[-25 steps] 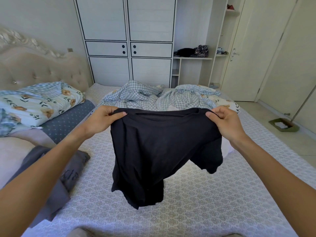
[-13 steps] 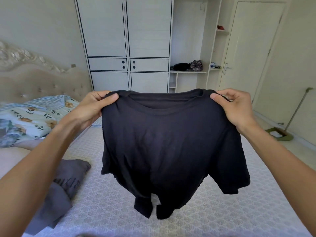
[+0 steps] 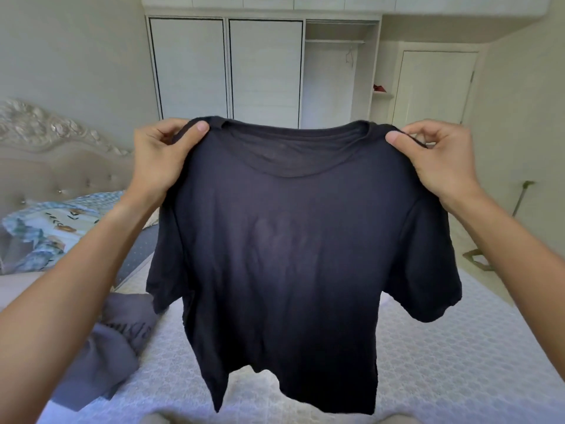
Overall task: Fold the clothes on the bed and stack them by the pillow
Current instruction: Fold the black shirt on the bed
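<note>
We hold the black T-shirt (image 3: 284, 240) up by its shoulders above the bed (image 3: 428, 362), our left hand (image 3: 162, 160) pinching one shoulder, our right hand (image 3: 440, 160) pinching the other. A grey garment (image 3: 113, 341) lies crumpled on the bed at left; farther off, the floral pillow (image 3: 52, 228) and white wardrobe (image 3: 226, 68).

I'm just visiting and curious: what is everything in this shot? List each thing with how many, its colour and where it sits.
T-shirt: one, black, held up by the shoulders in mid-air over the bed.
Garment: one, grey, crumpled on the bed, lower left.
Bed: one, pale patterned cover, below the shirt.
Pillow: one, blue floral, by the headboard, left.
Headboard: one, beige tufted, far left.
Wardrobe: one, white, against the far wall.
Door: one, white, right of the wardrobe.
Left hand: pinches the shirt's left shoulder.
Right hand: pinches the right shoulder.
</note>
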